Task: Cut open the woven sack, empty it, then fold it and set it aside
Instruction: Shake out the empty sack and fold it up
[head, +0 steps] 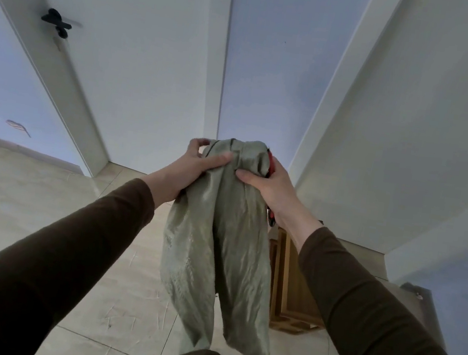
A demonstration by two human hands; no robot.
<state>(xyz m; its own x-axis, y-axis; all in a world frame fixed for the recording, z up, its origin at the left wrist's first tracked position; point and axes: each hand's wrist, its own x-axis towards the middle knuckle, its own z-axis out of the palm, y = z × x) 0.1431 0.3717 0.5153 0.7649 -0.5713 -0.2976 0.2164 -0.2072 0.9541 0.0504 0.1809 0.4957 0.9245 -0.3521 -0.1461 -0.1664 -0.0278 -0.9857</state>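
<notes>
A grey-green woven sack (230, 253) hangs limp in front of me, bunched at its top and falling in two long folds toward the floor. My left hand (198, 166) grips the bunched top from the left, thumb across the cloth. My right hand (268, 185) grips the top from the right. A red-handled tool (271, 164) shows behind the right hand's fingers and again below the wrist; I cannot tell what kind of tool it is.
A wooden slatted piece (291, 292) stands on the tiled floor (25, 207) behind the sack, to the right. White doors with black handles (57, 23) flank a narrow wall ahead. A grey object (418, 296) sits at the right wall.
</notes>
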